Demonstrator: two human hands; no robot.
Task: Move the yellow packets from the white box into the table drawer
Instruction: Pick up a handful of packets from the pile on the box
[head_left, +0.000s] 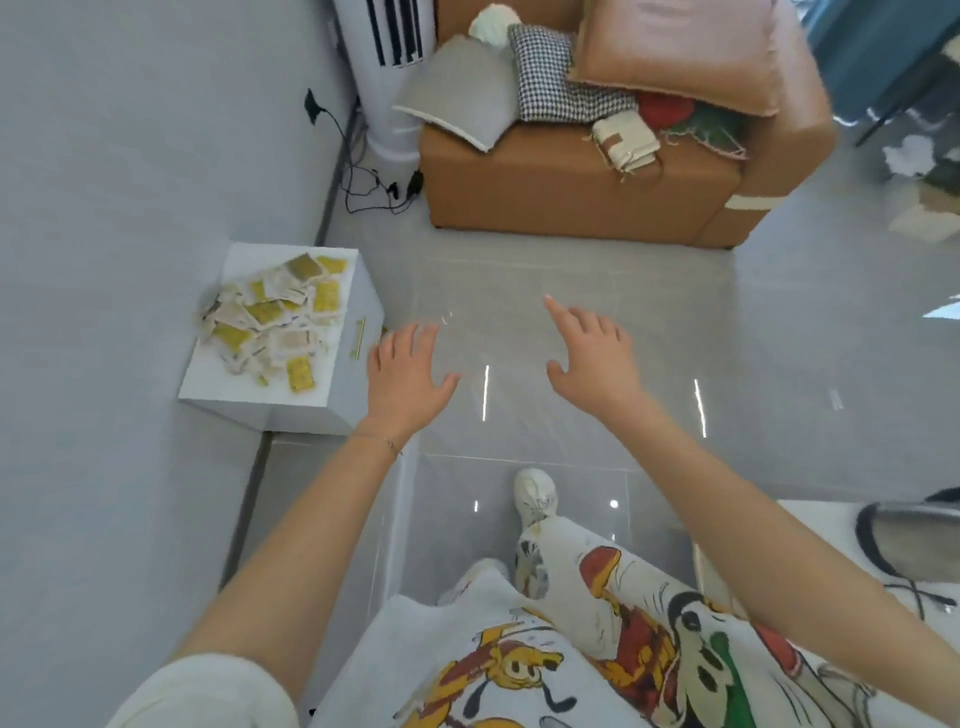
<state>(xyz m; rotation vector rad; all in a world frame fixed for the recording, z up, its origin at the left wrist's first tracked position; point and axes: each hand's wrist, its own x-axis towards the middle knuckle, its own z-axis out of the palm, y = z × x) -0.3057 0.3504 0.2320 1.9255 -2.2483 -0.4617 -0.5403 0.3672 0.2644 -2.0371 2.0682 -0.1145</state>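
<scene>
Left hand (402, 382) and right hand (597, 358) empty, yellow packets (275, 322) off to their left.
The packets lie heaped on the white table (244, 260) by the wall. The left hand's spread fingers hover just right of its gold handle (359, 338), clear of the packets; the right hand's fingers are apart too.

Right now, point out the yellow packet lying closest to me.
The lone yellow packet at the near edge of the pile; all the others lie farther back on the white table.
</scene>
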